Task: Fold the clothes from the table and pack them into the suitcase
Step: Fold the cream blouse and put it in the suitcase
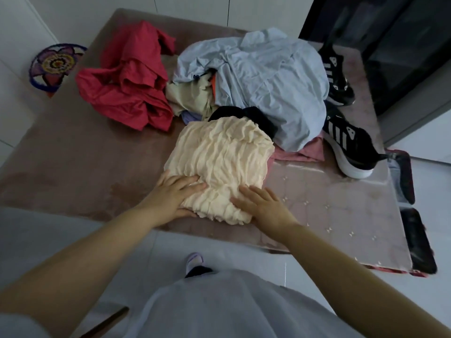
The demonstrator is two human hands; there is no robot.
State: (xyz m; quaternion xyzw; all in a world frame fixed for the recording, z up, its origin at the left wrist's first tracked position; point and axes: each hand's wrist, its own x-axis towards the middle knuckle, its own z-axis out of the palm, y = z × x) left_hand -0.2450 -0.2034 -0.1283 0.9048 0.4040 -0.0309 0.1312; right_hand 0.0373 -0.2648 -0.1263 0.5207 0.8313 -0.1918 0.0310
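Cream crinkled garment (219, 164): folded, near table (73, 162) edge; left hand (170, 193) and right hand (262, 203) flat, fingers spread, pressing, gripping nothing. Red (129, 81), blue (263, 79) clothes unfolded beyond; suitcase (405, 176) far right, nothing visibly packed.

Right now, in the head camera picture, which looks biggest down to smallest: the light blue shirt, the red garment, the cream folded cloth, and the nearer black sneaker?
1. light blue shirt
2. red garment and cream folded cloth: they look alike in spread; the cream one is nearer the camera, so I will not rank them.
3. nearer black sneaker
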